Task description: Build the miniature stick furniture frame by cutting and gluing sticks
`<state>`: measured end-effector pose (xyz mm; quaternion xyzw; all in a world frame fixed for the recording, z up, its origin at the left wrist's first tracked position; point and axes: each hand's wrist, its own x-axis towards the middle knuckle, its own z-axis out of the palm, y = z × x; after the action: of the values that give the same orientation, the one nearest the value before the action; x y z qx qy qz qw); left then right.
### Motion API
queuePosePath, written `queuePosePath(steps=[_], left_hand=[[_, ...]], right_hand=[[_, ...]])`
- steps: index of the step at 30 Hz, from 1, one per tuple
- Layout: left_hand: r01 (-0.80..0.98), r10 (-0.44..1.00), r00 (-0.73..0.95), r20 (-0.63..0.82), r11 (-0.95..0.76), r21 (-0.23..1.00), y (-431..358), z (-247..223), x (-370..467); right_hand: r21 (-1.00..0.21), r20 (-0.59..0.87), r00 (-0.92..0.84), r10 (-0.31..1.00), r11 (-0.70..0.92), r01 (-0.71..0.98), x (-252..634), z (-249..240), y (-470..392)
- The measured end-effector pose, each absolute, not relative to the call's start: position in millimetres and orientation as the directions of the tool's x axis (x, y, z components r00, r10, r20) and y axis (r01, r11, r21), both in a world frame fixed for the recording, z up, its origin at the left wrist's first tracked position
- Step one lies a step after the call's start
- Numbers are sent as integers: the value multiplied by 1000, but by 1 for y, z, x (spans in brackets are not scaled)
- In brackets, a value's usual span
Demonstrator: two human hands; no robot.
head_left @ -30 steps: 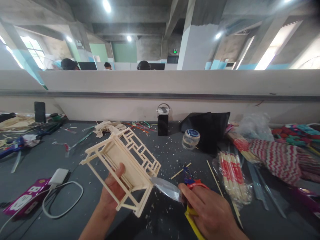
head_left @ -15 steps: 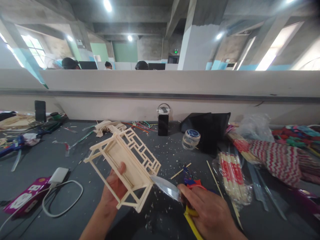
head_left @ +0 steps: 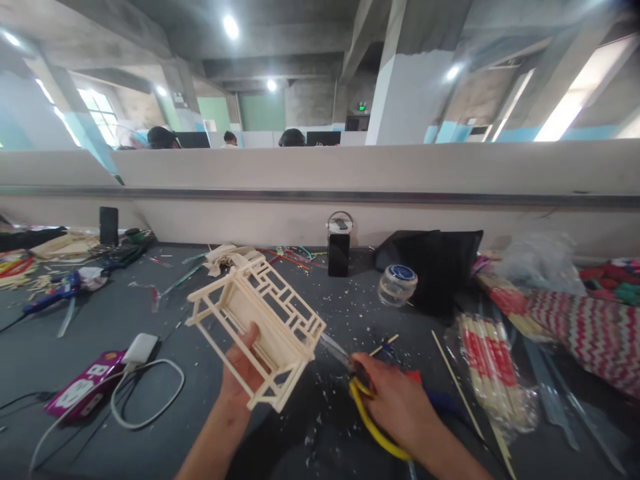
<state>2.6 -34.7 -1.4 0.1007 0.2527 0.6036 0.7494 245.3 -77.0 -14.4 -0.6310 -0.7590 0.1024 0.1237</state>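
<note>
A small frame model of pale wooden sticks [head_left: 240, 303], with a solid panel and an openwork lattice side, is tilted above the table. My left hand [head_left: 243, 373] is closed around it from below, the thumb lying on the panel. My right hand [head_left: 395, 397] is wrapped round yellow-handled scissors [head_left: 367, 423]. Their metal blade [head_left: 336, 348] points at the model's right end, beside the lattice; whether it touches is unclear. Part of the handles is hidden by my fingers.
Bagged wooden sticks [head_left: 493, 367] and loose sticks lie to the right. A clear jar [head_left: 397, 287] stands before a black bag [head_left: 435, 267]. Leftward are a purple power strip [head_left: 87, 390], its white charger [head_left: 143, 350] and a blue glue gun [head_left: 63, 290]. Scraps litter the dark table.
The blade has turned from its broad face to a narrower view, and the yellow handle has swung left under my right hand. The whole view has shifted slightly; the model tilts a little differently.
</note>
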Motion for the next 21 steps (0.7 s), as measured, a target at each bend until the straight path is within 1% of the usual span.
queuePosePath(steps=[3,7,8,9,10,11,12,13,14,15,16,17,19,21], left_hand=[[-851,949,196,-247,290,437,-37,-3,10],[-857,948,150,-282,267,442,-39,-3,17],[-861,947,131,-292,255,440,-38,-4,18],[-865,949,112,-295,239,442,-38,-5,20],[-867,953,88,-291,217,449,-37,-6,22],[-866,958,61,-281,191,462,-37,-7,24],[-864,964,33,-264,160,477,-36,-8,27],[-860,969,3,-247,129,494,-36,-9,31],[-855,973,-22,-229,100,509,-36,-9,34],[-848,977,-40,-211,78,524,-37,-9,38],[-840,980,-48,-194,65,538,-37,-8,42],[-832,983,-49,-175,57,552,-38,-7,45],[-811,989,-33,-143,58,582,-41,-5,49],[-781,992,0,-125,79,620,-43,-3,50]], right_hand=[[-295,61,-248,967,255,921,227,-30,-66],[-233,118,-331,936,350,907,218,-43,-58],[-242,146,-325,935,352,904,219,-41,-57],[-289,176,-303,937,343,894,221,-38,-56],[-381,200,-266,943,325,866,223,-32,-55],[-520,199,-234,952,305,798,224,-24,-56],[-687,163,-216,963,268,676,225,-16,-58],[-844,102,-226,969,205,496,225,-7,-60],[-952,36,-261,965,112,285,224,1,-64],[-997,-15,-299,954,10,82,222,8,-67],[-993,-47,-327,944,-78,-85,220,14,-71],[-968,-65,-338,939,-141,-207,217,18,-74],[-918,-97,-328,940,-212,-336,215,22,-77],[-886,-148,-314,938,-266,-379,216,22,-75]])
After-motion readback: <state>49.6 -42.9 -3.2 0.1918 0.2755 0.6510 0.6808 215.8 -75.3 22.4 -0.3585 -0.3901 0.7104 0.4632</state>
